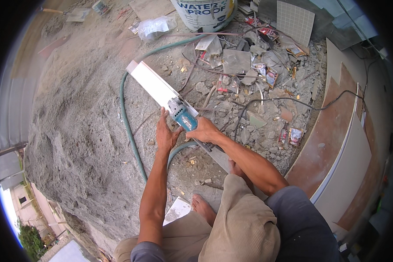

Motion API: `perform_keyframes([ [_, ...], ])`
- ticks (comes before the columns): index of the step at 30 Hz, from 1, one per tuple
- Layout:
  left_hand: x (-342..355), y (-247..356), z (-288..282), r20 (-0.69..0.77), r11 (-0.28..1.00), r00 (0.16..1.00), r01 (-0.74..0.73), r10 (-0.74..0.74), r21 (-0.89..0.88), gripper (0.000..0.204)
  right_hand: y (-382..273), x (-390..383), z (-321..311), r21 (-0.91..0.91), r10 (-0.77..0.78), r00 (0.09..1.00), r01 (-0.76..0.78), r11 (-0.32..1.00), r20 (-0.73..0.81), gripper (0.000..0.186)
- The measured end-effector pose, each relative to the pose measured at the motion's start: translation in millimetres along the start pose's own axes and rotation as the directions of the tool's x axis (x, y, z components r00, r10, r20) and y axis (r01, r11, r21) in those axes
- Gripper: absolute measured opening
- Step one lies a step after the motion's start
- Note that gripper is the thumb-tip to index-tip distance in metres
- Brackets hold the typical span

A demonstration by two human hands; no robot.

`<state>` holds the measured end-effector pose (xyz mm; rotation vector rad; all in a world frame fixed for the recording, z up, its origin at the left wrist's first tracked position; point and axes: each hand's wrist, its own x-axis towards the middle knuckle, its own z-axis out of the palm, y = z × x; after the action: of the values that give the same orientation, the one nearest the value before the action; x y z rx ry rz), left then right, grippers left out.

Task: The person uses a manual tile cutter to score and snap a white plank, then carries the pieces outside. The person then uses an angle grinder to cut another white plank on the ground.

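Observation:
My right hand [204,130] is wrapped round the teal body of an angle grinder [185,120]. The grinder's grey metal head rests over the lower end of a long white strip [155,85], which looks like tile. My left hand [165,134] is beside the grinder, its fingers stretched toward the strip's near edge and its thumb spread apart near the tool. Whether the fingertips press on the strip is hard to tell. The cutting disc is mostly hidden by the head and the strip. A narrow grey board [218,158] runs below the grinder toward my bare foot [201,207].
A green hose [125,115] loops left of the strip. To the left rises a grey sand heap [70,118]. Broken rubble [249,131] and wrappers cover the right, crossed by a black cable [292,99]. A white bucket [205,16] stands ahead; large panels [323,148] lie at right.

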<state>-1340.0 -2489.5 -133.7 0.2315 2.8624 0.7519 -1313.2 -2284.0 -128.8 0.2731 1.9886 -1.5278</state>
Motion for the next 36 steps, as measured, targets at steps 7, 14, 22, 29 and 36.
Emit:
perform_keyframes([
  [7, -1, -2, -1, 0.01, 1.0, 1.0, 0.017, -0.017, 0.005, 0.104, 2, -6, 2, 0.003, -0.023, 1.0, 0.023, 1.0, -0.003, 0.049],
  [14, -1, -2, -1, 0.012, 1.0, 1.0, 0.013, -0.013, -0.009, 0.104, 2, -15, -1, 0.044, -0.054, 0.998, 0.053, 0.998, 0.014, 0.038],
  [22, 0, -2, 1, 0.003, 1.0, 1.0, 0.0, 0.0, -0.012, 0.103, 6, -18, -1, -0.027, 0.011, 1.0, -0.012, 1.0, -0.015, 0.051],
  [29, -1, 0, -1, 0.016, 1.0, 1.0, 0.023, -0.023, -0.002, 0.108, 7, -26, -4, -0.01, 0.006, 1.0, -0.006, 1.0, -0.012, 0.06],
  [36, 0, 1, -2, 0.025, 1.0, 0.999, 0.021, -0.021, 0.013, 0.111, 12, -30, -3, -0.025, 0.01, 1.0, -0.01, 1.0, -0.013, 0.059],
])
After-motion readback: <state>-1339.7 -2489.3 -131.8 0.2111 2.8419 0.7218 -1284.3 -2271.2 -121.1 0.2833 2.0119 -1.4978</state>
